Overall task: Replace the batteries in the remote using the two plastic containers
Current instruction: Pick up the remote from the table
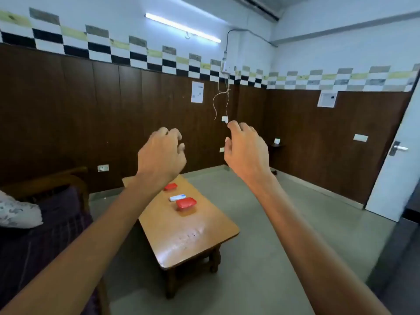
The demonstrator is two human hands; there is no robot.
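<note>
A low wooden table [195, 237] stands ahead on the floor. On its far half lie two plastic containers with red lids: the farther container [170, 186] and the nearer container [186, 203]. Between them lies a white remote [177, 198] with a blue mark. My left hand [161, 154] and my right hand [246, 150] are raised in the air well above and in front of the table, palms away from me, fingers loosely curled and apart. Neither hand holds anything or touches the table.
A dark sofa with a patterned cushion [18, 212] sits at the left, close to the table. A white door [400, 160] with a handle is at the right. Grey floor [284, 223] lies open to the right of the table.
</note>
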